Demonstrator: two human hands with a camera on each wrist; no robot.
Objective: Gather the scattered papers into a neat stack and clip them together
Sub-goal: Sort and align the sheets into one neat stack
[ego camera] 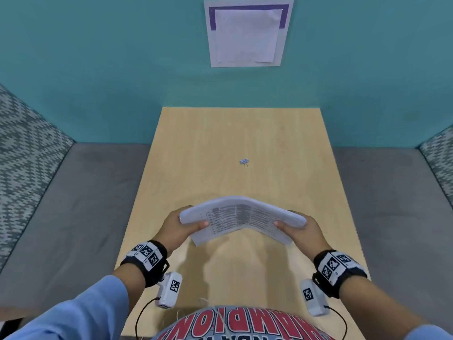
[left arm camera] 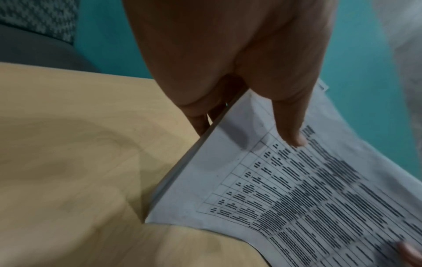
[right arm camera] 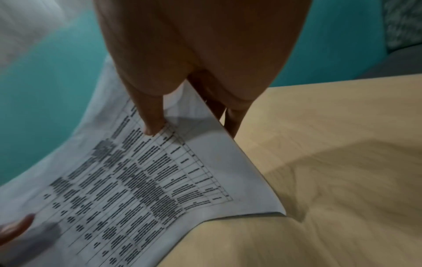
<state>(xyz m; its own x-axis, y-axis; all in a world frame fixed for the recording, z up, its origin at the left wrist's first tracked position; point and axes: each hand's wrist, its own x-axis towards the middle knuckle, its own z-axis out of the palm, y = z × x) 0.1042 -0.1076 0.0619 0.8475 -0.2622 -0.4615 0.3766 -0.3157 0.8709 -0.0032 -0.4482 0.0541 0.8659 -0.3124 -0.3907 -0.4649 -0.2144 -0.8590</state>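
A stack of white papers (ego camera: 241, 218) printed with a table hangs above the near half of the wooden table (ego camera: 220, 143), bowed upward in the middle. My left hand (ego camera: 182, 225) grips its left edge, thumb on top and fingers underneath. My right hand (ego camera: 297, 228) grips the right edge the same way. In the left wrist view my thumb presses the papers (left arm camera: 297, 189) near the edge. In the right wrist view the papers (right arm camera: 141, 180) curve away under my thumb. A small binder clip (ego camera: 244, 161) lies alone on the table beyond the stack.
A teal wall rises behind the table, with a white sheet on a purple-edged board (ego camera: 247, 33) pinned to it. Grey upholstered seating (ego camera: 61, 204) flanks the table on both sides. Wrist camera units with cables hang below both forearms near the table's front edge.
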